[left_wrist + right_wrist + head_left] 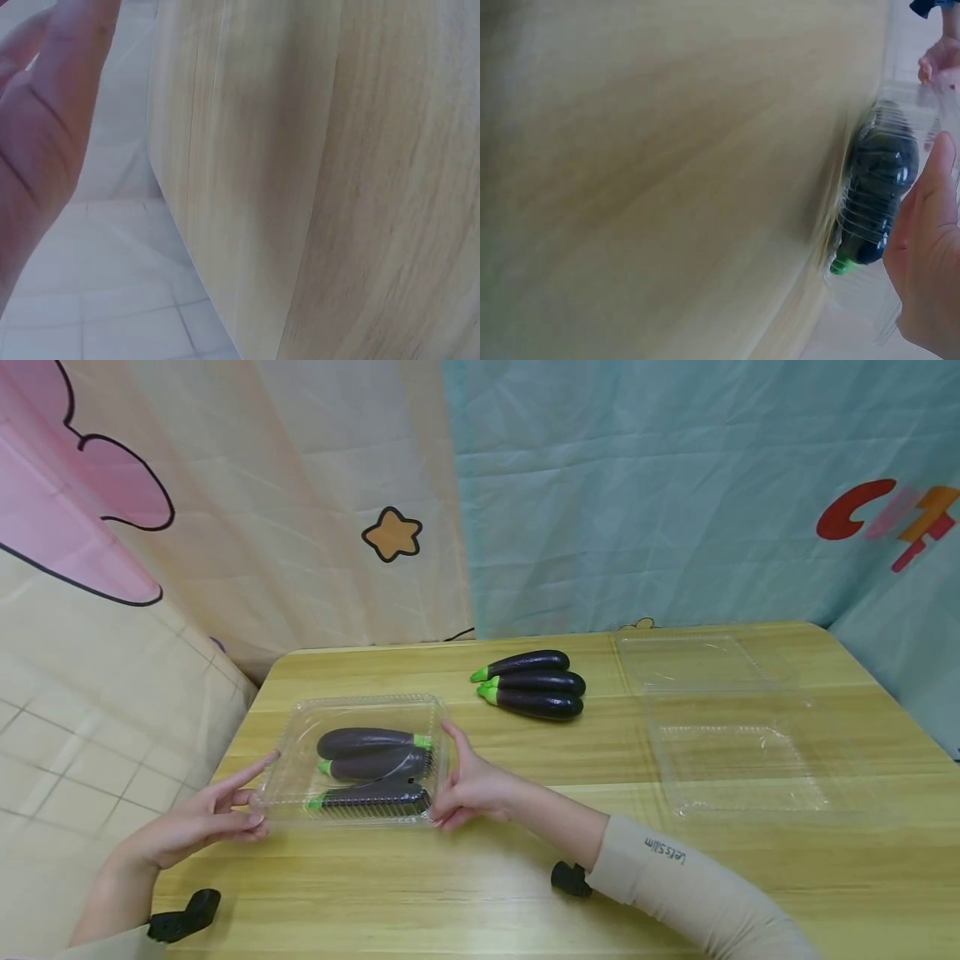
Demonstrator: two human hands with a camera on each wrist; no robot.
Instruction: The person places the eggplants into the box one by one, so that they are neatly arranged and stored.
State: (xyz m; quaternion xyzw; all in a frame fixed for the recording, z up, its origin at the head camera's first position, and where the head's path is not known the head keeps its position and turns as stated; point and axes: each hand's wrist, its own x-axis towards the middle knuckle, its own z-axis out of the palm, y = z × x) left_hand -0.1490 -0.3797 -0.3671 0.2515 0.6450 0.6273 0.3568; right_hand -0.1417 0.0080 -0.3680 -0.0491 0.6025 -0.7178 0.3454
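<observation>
Three dark purple eggplants (372, 743) with green stem ends lie inside a clear plastic container (296, 714) at the left of the table. A clear layer covers them, and glare blurs its edges. My left hand (198, 822) holds the container's left side, index finger along the edge and thumb near the front corner. Opposite it, my right hand (474, 785) grips the right side. In the right wrist view, eggplants (877, 180) show through the ribbed wall beside my right hand (934, 247). The left wrist view catches only part of my left hand (45, 112).
Behind the container, to its right, three more eggplants (536, 683) lie close together on the wooden table (465, 893). Toward the right edge sits another clear plastic container (738, 756), spread open with its two halves flat. Printed curtains (637, 485) hang along the back.
</observation>
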